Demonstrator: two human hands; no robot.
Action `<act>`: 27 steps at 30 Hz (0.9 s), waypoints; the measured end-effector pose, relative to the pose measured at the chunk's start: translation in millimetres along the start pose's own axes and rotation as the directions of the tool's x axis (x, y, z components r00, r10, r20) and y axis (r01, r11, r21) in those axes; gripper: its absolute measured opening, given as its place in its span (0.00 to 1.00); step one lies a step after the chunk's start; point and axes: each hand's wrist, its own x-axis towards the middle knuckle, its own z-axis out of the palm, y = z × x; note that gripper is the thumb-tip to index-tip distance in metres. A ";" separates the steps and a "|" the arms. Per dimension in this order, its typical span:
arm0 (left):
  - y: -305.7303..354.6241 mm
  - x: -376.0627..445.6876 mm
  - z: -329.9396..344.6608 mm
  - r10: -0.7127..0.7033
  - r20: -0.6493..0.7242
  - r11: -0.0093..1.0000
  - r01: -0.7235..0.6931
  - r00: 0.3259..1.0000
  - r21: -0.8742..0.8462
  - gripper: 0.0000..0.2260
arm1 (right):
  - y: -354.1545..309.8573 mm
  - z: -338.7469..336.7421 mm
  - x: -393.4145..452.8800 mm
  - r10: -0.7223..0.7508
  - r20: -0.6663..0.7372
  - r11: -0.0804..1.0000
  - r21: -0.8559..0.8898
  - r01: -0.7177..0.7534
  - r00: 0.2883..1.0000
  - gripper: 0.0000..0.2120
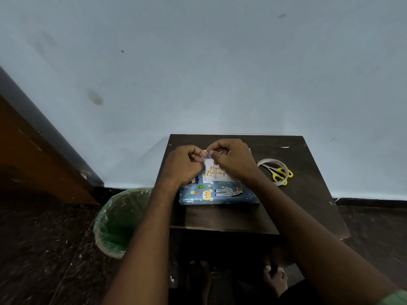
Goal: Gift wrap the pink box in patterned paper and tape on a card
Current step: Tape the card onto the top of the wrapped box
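Note:
The box [220, 193] lies on the dark table [308, 190], fully covered in blue animal-patterned paper. A white "Happy Birthday" card [214, 173] rests on its top. Both hands hover over the card's far edge. My left hand [185, 164] and my right hand [231, 159] each have curled fingers, and together they pinch a small strip of clear tape [207, 154] stretched between them. The far part of the box is hidden behind the hands.
A tape roll [273, 164] and yellow-handled scissors [280, 173] lie to the right of the box. A small white scrap [284, 147] sits near the table's far edge. A green-lined bin [120, 221] stands on the floor to the left. A wall is close behind.

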 end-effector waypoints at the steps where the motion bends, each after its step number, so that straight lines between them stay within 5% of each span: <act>1: -0.1 1.4 -0.7 0.005 -0.005 1.000 -0.005 1.000 0.016 0.12 | -1.1 -0.1 1.4 0.013 0.003 0.999 0.032 -0.013 1.000 0.04; 17: 3.2 3.1 -2.9 0.028 0.000 1.000 -0.028 1.000 0.006 0.13 | -2.0 11.5 4.8 0.057 -0.036 0.998 0.031 -0.056 0.998 0.07; 27: -1.3 5.0 -4.8 -0.034 -0.024 0.999 0.034 0.999 -0.020 0.01 | 6.2 12.8 9.2 0.115 -0.058 0.985 0.132 -0.106 0.992 0.07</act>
